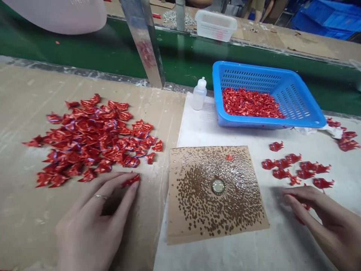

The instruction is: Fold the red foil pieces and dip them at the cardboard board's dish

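From the head camera, the person's left hand (93, 214) is resting on a tan cardboard-covered worktop (25, 113), with its fingertips narrowly pinching a small folded red foil piece (130, 180). That piece is just below a large loose heap of folded red foil pieces (93, 143). A thin silver ring (100, 197) is circling one finger. The right hand (313, 207) is curving narrowly over a few red foil scraps (300, 212) on a white sheet (282, 244), though whether it is gripping them is hard to tell. A scattered group of red foil pieces (296, 167) is lying just above it. Between the hands, a square brown-speckled cardboard sheet (194, 214) is carrying a round metal-rimmed disc (218, 186) at its centre. Farther up, a bright blue plastic basket (217, 75) is holding more red foil pieces (251, 103), and a clear plastic squeeze bottle (199, 96) is standing just left of it.
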A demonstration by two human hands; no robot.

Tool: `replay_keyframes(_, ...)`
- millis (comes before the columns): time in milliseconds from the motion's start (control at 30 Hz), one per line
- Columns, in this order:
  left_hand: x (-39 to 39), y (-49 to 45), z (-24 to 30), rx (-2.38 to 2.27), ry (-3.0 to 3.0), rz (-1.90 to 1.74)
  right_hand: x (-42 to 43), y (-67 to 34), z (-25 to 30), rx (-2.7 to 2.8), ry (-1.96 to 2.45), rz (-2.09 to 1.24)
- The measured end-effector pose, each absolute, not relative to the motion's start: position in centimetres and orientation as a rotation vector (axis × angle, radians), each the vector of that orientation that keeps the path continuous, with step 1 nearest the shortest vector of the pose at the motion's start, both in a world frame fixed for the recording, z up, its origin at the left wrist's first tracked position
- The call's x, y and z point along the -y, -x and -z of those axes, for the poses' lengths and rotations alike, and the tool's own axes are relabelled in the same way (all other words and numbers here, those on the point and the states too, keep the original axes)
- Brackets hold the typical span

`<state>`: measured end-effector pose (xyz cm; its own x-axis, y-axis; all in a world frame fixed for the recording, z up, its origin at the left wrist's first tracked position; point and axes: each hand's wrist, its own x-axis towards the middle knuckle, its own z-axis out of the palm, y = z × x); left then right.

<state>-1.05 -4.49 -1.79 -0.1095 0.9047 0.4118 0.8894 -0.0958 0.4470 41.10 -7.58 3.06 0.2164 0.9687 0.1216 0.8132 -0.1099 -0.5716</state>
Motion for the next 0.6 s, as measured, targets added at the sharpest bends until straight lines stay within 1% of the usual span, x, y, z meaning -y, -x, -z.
replay_keyframes(133,5.1,1.1,1.1,-2.073,-2.187,-0.978,7.1,-40.3,-2.4,1.726,1.938,-0.467)
replay_keyframes(300,5.9,1.3,0.7,-1.914,-2.226,-1.029,6.2,-39.3,-2.7,1.505,2.011,-0.544)
replay_keyframes(400,6.1,1.5,0.6,-1.887,-2.303,-1.010,5.5,-38.9,-3.1,1.572,1.964,-0.637)
replay_keyframes(533,6.6,1.7,0.5,-1.775,-2.488,-0.922,5.4,-39.6,-3.0,1.755,1.871,-0.657)
replay_keyframes(600,7.2,1.9,0.6,-1.753,-2.482,-0.924,5.8,-40.4,-2.6,1.829,1.936,-0.548)
